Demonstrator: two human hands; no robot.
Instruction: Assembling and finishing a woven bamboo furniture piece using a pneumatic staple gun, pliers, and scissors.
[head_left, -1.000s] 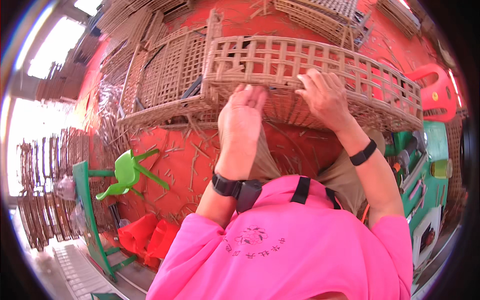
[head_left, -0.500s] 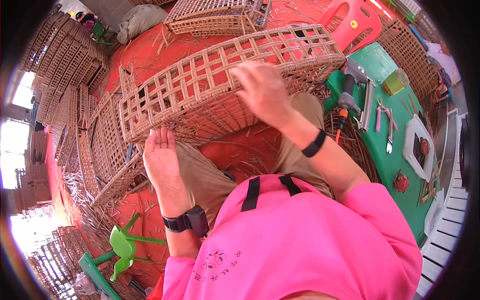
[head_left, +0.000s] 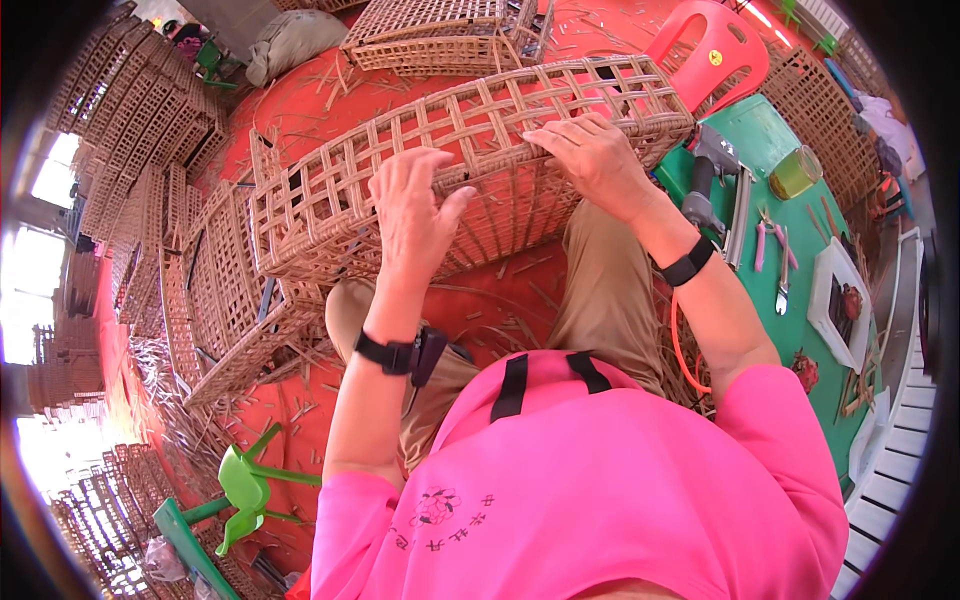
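Note:
A long brown woven wicker basket (head_left: 348, 178) with an open lattice lies tilted across my knees, rising toward the right. My left hand (head_left: 412, 212) is at its near edge, fingers raised over the lattice and thumb apart, with nothing visible in it. Farther right, my right hand (head_left: 598, 165) has its fingers bent over the rim of the same basket; its thumb is hidden. Both wrists wear black bands.
A green table (head_left: 790, 330) on the right bears a nail gun (head_left: 712, 165), pink-handled pliers (head_left: 768, 240), a wrench (head_left: 783, 285), a glass jar (head_left: 795, 172) and a white tray (head_left: 840, 305). A red chair (head_left: 705, 55) stands behind. Wicker stacks (head_left: 140, 100) rise at left; cane scraps litter the red floor.
My left hand has moved from the basket's lower left corner up and right along its edge, turning over from palm up. My right hand has shifted right, onto the rim. My left knee has moved left.

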